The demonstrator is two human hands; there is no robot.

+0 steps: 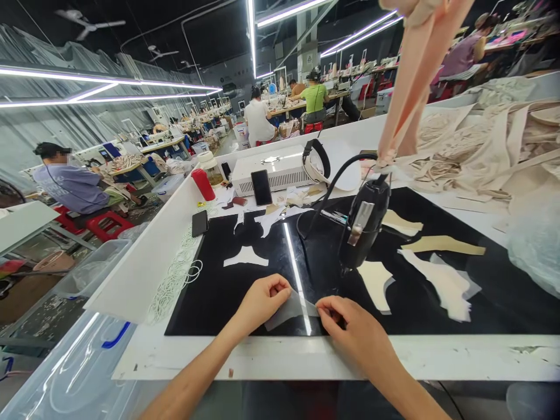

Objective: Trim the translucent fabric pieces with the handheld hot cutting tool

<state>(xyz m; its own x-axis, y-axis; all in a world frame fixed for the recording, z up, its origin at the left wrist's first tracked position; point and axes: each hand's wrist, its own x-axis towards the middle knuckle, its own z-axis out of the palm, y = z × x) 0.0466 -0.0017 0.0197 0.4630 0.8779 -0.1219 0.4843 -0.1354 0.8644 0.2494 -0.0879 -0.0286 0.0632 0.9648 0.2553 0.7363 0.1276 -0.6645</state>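
My left hand (261, 301) and my right hand (353, 326) both pinch a small, thin translucent piece (292, 307) lying on the glossy black work surface (219, 294) near the front edge. The left hand's fingers are curled on the piece's left end, and the right hand's fingertips press its right end. Just behind the hands stands a black hand-held cutting tool (365, 221) with a cable looping up behind it. Cream fabric cut-outs (440, 280) lie on the black surface to the right, and a white cut-out (246, 257) lies to the left.
A white box (280, 169), two phones (261, 186) (200, 223), a red bottle (203, 184) and white elastic loops (175, 277) sit at the back and left. Piled beige fabric (494, 140) fills the back right. Beige strips (409, 81) hang overhead. Other people sit at benches behind. Clear plastic bins (74, 373) stand lower left.
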